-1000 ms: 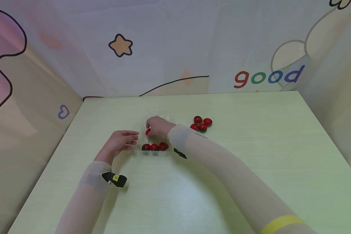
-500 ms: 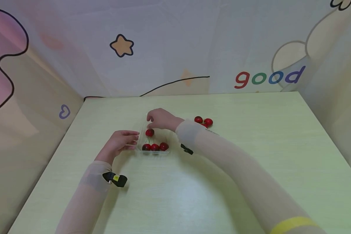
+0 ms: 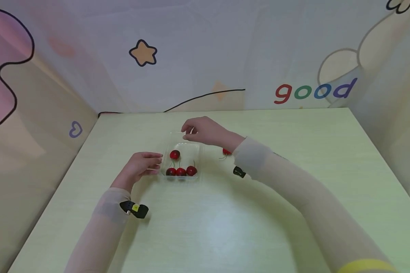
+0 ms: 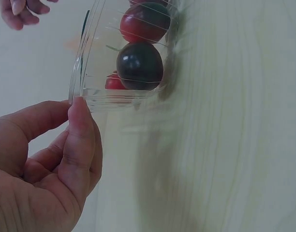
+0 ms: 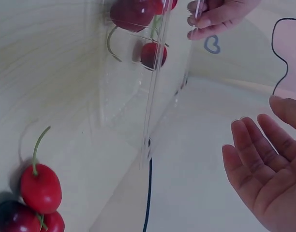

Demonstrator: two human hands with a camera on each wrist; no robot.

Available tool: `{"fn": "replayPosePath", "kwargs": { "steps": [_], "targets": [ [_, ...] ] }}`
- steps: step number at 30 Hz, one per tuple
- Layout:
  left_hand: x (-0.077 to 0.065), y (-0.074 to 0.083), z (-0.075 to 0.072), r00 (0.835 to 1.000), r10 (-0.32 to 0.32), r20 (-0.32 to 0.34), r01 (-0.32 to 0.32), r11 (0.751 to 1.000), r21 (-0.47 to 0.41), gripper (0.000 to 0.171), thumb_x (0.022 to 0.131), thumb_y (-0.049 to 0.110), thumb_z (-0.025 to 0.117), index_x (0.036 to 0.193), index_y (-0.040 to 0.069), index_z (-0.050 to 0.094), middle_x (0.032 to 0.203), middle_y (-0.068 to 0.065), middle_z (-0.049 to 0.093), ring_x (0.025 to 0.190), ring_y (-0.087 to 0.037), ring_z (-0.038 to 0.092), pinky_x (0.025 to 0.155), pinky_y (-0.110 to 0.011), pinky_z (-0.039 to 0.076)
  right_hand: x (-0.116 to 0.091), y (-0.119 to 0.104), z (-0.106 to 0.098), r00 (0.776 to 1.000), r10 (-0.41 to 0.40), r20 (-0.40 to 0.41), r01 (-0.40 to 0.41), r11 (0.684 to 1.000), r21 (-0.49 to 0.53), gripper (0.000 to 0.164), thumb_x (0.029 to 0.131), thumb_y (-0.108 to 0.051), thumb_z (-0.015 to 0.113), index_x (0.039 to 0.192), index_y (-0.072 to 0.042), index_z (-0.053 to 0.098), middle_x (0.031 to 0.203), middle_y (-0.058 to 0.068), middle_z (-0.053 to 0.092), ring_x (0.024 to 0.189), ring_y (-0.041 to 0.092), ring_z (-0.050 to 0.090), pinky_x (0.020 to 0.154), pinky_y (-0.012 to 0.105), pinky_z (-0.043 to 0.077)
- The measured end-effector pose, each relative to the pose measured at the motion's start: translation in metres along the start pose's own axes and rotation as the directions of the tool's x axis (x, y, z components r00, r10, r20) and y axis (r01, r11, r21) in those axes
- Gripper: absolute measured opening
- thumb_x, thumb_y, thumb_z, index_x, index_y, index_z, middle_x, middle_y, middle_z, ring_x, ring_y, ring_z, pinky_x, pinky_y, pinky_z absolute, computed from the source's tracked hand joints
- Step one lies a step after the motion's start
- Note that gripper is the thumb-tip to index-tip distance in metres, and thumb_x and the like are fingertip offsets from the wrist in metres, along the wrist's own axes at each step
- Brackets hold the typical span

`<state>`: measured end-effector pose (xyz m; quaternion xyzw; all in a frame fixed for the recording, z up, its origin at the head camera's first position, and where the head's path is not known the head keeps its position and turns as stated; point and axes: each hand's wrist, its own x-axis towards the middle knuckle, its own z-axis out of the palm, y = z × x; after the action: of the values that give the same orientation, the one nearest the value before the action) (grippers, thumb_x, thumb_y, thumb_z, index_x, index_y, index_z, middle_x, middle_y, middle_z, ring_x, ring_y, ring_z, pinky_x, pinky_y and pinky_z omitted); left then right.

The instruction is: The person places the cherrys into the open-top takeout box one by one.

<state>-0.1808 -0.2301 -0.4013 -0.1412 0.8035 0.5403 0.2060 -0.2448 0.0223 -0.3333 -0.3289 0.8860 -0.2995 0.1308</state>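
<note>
A clear plastic box [image 3: 190, 148] holds red cherries: three [image 3: 180, 172] in a row along its near side and a single cherry [image 3: 175, 154] behind them. My left hand [image 3: 141, 167] is at the box's left side; in the left wrist view its fingertips [image 4: 80, 108] pinch the rim at a corner. My right hand [image 3: 206, 131] hovers over the far right part of the box, its fingers loosely bent and holding nothing. In the right wrist view its palm [image 5: 271, 169] faces the camera. Loose cherries [image 5: 40, 188] lie right of the box, mostly hidden behind my right wrist in the head view.
The pale wooden table [image 3: 205, 227] carries all of these. Behind it hangs a printed cloth backdrop [image 3: 198, 57] with a star and the word "good". A small black camera [image 3: 134, 209] sits on my left wrist.
My right hand has let go of a cherry inside the box, risen, and moved right and away toward the back. The left hand stays at the box's side.
</note>
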Motion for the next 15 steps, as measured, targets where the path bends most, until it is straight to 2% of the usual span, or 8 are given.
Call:
{"fn": "replayPosePath", "kwargs": {
  "steps": [8, 15],
  "targets": [
    [-0.001, -0.003, 0.0, 1.0, 0.009, -0.008, -0.009, 1.0, -0.001, 0.043, 0.106, 0.017, 0.055, 0.145, 0.0, 0.054, 0.135, -0.019, 0.062, 0.091, -0.01, 0.062, 0.073, -0.014, 0.058, -0.03, 0.013, -0.01, 1.0, -0.005, -0.02, 0.005, 1.0, 0.015, 0.033, 0.101, -0.024, 0.064, 0.13, -0.007, 0.065, 0.122, 0.01, 0.073, 0.113, 0.026, 0.067, 0.101, 0.041, 0.055],
    [0.0, -0.002, 0.0, 1.0, 0.016, -0.007, -0.016, 1.0, 0.003, 0.043, 0.106, 0.018, 0.055, 0.145, 0.0, 0.054, 0.134, -0.019, 0.062, 0.091, -0.01, 0.062, 0.074, -0.015, 0.058, -0.055, 0.028, -0.015, 0.996, 0.066, -0.054, -0.065, 0.998, 0.024, 0.034, 0.1, -0.023, 0.066, 0.13, -0.007, 0.065, 0.124, 0.011, 0.071, 0.111, 0.027, 0.067, 0.097, 0.043, 0.057]
  ]
}}
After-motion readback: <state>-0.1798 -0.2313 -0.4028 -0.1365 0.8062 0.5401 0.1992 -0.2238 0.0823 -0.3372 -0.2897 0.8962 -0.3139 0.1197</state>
